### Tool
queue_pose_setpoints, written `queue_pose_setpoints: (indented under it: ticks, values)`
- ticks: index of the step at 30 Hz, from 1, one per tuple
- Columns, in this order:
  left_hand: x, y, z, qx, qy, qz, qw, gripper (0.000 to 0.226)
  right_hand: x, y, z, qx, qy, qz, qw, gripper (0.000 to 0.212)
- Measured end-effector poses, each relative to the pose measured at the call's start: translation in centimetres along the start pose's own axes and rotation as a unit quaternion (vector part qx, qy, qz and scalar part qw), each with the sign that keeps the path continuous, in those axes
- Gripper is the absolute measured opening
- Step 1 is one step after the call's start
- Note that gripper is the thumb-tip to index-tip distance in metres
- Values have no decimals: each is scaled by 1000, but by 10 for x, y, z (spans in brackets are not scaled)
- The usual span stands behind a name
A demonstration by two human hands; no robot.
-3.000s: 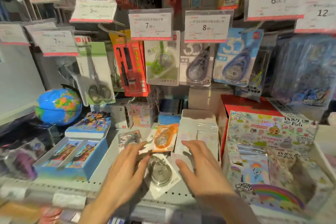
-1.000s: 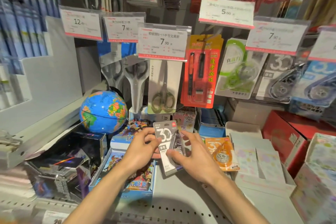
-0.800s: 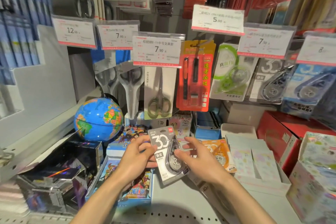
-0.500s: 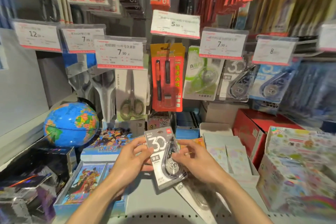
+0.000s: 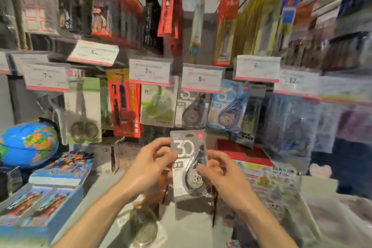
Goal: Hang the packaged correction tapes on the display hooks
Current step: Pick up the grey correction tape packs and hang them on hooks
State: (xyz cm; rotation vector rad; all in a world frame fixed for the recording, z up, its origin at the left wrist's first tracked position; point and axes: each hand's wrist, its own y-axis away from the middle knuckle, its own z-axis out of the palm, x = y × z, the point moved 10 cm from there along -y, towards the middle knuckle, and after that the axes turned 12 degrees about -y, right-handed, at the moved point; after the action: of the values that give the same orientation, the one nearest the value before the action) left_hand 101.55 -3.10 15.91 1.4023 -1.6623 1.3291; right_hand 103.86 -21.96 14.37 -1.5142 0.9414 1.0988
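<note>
Both hands hold one grey packaged correction tape (image 5: 188,164) marked "30", upright in front of me. My left hand (image 5: 150,164) pinches its left edge and my right hand (image 5: 219,173) grips its right side. It sits just below a matching grey tape pack (image 5: 191,109) hanging on a hook under the "8" price tag. A green tape pack (image 5: 157,106) hangs to the left and a blue one (image 5: 228,106) to the right. Two more packs lie on the shelf below my hands, an orange one (image 5: 155,189) and a clear one (image 5: 144,227). The view is blurred.
A globe (image 5: 28,145) stands at the left, with cartoon-printed boxes (image 5: 40,199) in front of it. Scissors (image 5: 83,110) and a red pen pack (image 5: 124,104) hang left of the tapes. A red box (image 5: 241,152) and patterned boxes (image 5: 277,187) fill the right.
My hands picked the grey "30" pack off the shelf and raised it toward the hanging row. My view swung right and tilted up; the pack now stands upright under the matching grey pack.
</note>
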Motion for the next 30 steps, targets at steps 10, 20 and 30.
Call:
queue_pose_setpoints:
  ticks: [10, 20, 30]
  values:
    - [78, -16, 13, 58, -38, 62, 996, 32, -36, -1, -63, 19, -133, -47, 990, 41]
    - [122, -11, -25, 152, -115, 156, 969, 34, -72, -23, -73, 37, -99, -108, 988, 46]
    - [151, -13, -44, 167, -136, 216, 952, 34, -100, -54, -36, 17, -81, -146, 986, 50]
